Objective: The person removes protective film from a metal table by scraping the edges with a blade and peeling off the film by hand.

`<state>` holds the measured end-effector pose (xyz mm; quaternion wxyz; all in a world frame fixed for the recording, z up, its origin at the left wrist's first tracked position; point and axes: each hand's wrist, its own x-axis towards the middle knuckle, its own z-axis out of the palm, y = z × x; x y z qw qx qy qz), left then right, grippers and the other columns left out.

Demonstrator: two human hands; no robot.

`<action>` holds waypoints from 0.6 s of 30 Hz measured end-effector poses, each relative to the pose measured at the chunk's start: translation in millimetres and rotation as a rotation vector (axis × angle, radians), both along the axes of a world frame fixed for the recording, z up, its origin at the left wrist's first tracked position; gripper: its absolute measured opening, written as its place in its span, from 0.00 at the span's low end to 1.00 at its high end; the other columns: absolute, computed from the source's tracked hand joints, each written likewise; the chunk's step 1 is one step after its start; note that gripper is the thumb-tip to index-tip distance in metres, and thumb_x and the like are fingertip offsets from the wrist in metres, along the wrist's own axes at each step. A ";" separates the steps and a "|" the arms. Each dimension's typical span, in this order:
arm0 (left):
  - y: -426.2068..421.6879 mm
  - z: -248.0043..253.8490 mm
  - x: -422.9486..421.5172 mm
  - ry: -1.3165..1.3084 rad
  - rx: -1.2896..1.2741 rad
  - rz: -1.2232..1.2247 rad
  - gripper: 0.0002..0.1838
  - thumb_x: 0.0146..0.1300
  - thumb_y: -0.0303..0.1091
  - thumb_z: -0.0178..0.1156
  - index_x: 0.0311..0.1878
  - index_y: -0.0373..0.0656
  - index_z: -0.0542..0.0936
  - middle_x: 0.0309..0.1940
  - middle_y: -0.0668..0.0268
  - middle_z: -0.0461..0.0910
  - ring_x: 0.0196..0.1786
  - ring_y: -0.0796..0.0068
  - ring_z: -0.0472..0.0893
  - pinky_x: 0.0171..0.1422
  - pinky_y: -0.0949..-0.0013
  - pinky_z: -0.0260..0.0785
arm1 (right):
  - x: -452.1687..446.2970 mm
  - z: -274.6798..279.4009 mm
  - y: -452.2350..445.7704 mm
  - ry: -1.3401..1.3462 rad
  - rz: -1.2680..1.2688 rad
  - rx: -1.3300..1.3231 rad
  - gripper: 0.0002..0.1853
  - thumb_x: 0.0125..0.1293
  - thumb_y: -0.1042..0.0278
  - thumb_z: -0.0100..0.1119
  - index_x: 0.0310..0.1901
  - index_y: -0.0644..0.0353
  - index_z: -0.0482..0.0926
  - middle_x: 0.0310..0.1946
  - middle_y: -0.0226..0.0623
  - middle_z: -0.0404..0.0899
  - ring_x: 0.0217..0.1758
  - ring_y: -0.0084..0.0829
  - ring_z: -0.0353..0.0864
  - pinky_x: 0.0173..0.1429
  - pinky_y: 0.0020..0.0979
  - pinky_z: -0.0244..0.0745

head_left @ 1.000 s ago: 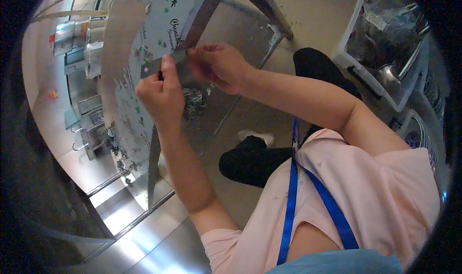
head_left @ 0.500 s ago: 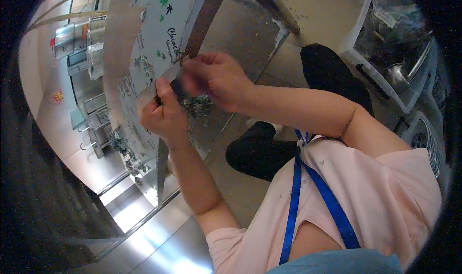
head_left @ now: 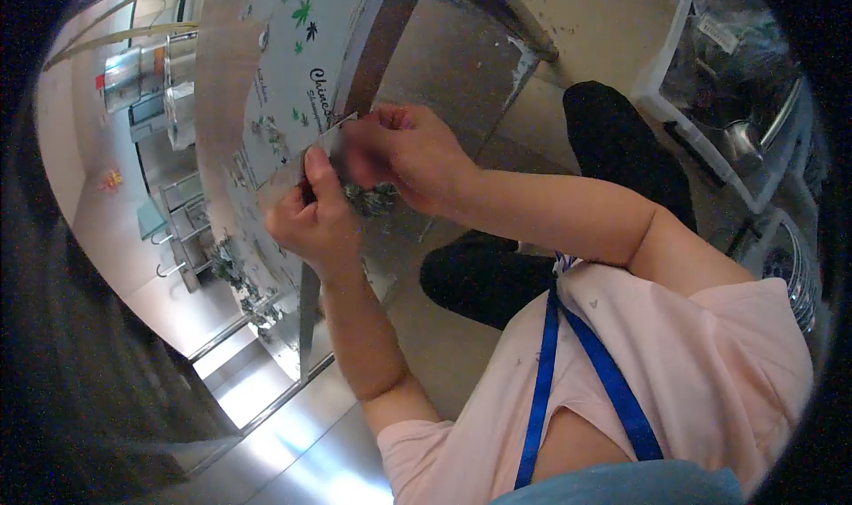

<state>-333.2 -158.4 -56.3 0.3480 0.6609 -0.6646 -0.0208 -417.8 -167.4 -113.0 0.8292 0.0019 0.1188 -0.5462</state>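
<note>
A metal tabletop (head_left: 222,88) stands tilted in view, covered in part by white plastic film (head_left: 288,57) printed with green and black leaves and lettering. The film is torn and ragged lower down. At its edge, my left hand (head_left: 319,216) pinches a loose piece of film between thumb and fingers. Close beside it, my right hand (head_left: 422,154) is closed at the same piece; its fingertips are blurred. A bunch of shredded film (head_left: 377,199) hangs just below my right fingers.
A clear plastic bin (head_left: 661,88) at the upper right holds bagged items and a metal ladle-like piece (head_left: 741,141). Coiled wire (head_left: 790,274) lies below it. A table leg (head_left: 506,12) stands beyond my hands. Metal racks (head_left: 182,194) are at the left.
Both hands have shifted slightly right relative to the frame, and the view has moved a little. They remain at the film's edge, with the loose piece still between them.
</note>
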 end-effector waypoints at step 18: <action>-4.1 7.8 -17.4 0.099 0.052 -0.097 0.08 0.48 0.28 0.53 0.20 0.33 0.76 0.14 0.65 0.75 0.16 0.82 0.71 0.20 0.79 0.61 | -5.0 0.1 -3.0 0.035 -0.059 -0.012 0.08 0.52 0.67 0.51 0.24 0.63 0.69 0.16 0.31 0.68 0.15 0.20 0.66 0.20 0.19 0.64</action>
